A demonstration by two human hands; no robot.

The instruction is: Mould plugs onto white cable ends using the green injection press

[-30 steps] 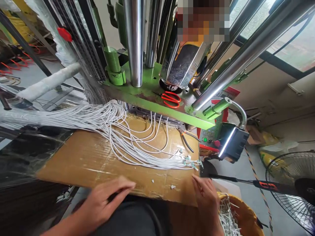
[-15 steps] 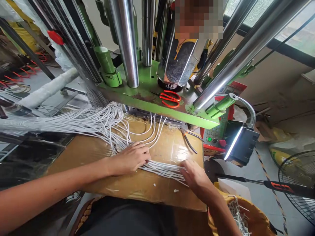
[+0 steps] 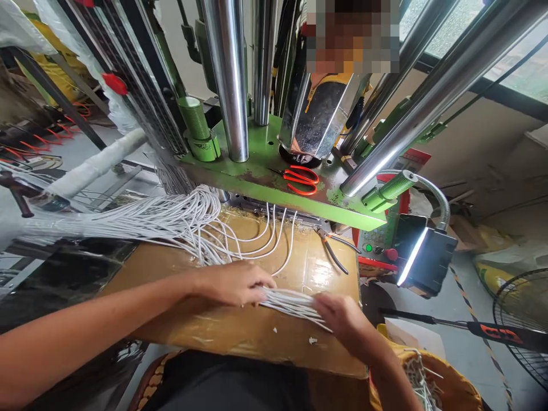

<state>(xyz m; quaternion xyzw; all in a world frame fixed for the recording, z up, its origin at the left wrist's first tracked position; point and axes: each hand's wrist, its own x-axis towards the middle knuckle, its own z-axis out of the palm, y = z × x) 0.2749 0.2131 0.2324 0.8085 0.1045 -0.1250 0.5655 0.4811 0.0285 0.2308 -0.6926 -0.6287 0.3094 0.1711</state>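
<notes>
My left hand [image 3: 242, 283] is closed around a bundle of thin white cables [image 3: 291, 302] above the brown cardboard sheet [image 3: 214, 319]. The fingers of my right hand [image 3: 340, 314] close on the same bundle farther right, hiding some of its ends. Between the hands the cables run side by side, slightly fanned. Past my left hand they join a large looped mass of white cables [image 3: 171, 214] on the left. A few single cables [image 3: 292, 240] curve from this mass into the slot under the green press plate [image 3: 252, 182].
Red-handled scissors [image 3: 302, 180] lie on the plate, and pliers [image 3: 331, 251] on the cardboard's far right. Two small white scraps [image 3: 313, 341] sit near the front. A lit lamp [image 3: 413, 257], a fan [image 3: 522, 325] and a yellow sack of white offcuts [image 3: 428, 377] stand right.
My left hand has shifted slightly along the bundle toward my right hand, its fingers curling more. The single cables at the slot now bow farther right. The whole view has shifted a little.
</notes>
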